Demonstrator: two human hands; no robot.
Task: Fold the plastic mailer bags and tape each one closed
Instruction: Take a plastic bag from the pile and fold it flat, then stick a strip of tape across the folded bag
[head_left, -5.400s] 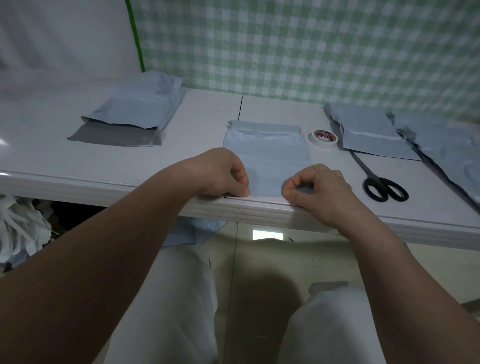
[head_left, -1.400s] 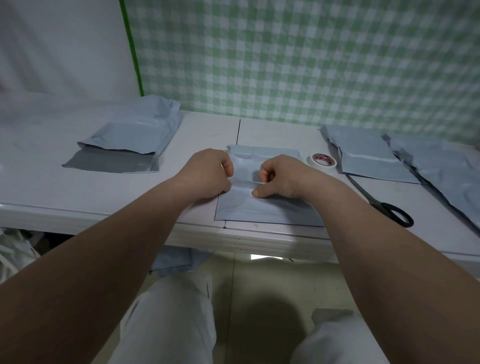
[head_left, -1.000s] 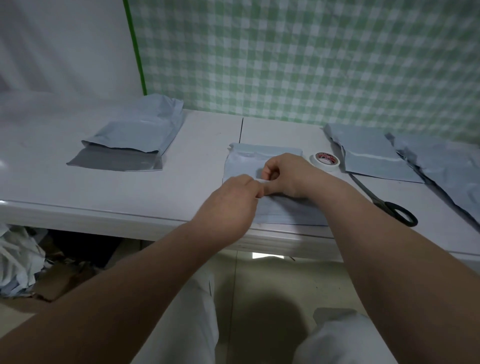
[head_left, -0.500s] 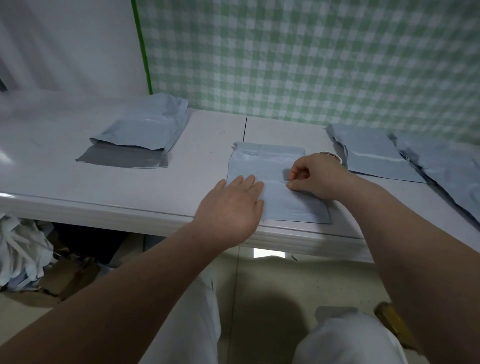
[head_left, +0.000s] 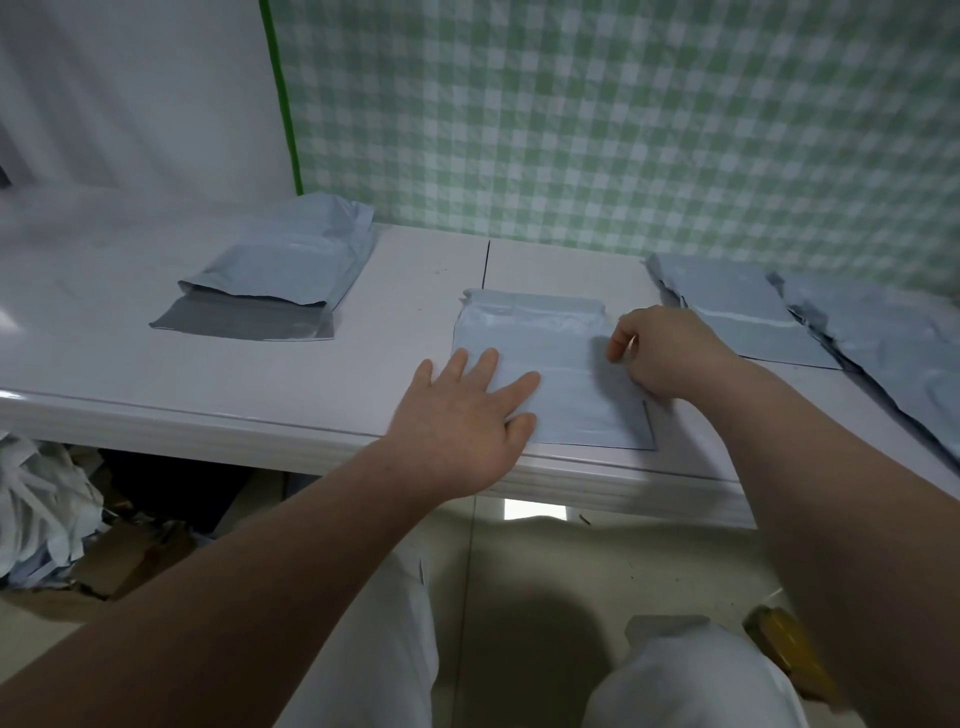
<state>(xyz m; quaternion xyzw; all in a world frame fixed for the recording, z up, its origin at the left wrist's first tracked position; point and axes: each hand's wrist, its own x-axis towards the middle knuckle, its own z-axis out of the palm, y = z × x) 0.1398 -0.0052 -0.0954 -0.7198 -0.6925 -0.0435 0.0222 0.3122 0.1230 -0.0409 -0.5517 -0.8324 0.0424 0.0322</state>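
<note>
Folded mailer (head_left: 550, 374) on table (head_left: 405, 332), near front edge, under both hands.
Left hand (head_left: 462, 421): flat, fingers spread, pressing mailer's left part. Right hand (head_left: 660, 353): curled, fingertips pinched together at mailer's right edge; what is pinched, cannot tell. Stack of mailers (head_left: 280, 275) far left; flat mailers (head_left: 737, 317) at right, well apart. Checked cloth (head_left: 623, 114) behind.

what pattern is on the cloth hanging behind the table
A green and white check, clearest in the head view on the cloth behind the table.
</note>
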